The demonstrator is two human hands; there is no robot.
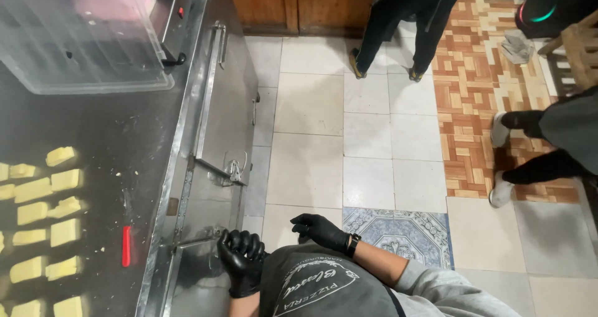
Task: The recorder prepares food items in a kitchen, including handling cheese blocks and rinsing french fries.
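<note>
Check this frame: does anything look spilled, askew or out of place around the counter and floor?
Pale crumbs lie scattered on the dark steel counter beside the rows of yellow blocks, and a crumpled grey cloth lies loose on the patterned floor. Nothing looks damaged.

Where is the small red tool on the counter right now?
In the head view, the red tool lies on the dark counter at lower left, between the pale yellow blocks and the counter's steel edge.

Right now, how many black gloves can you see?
2. One is on the left hand, curled on the cabinet handle; one on the right hand, above the floor. None look hidden.
</note>
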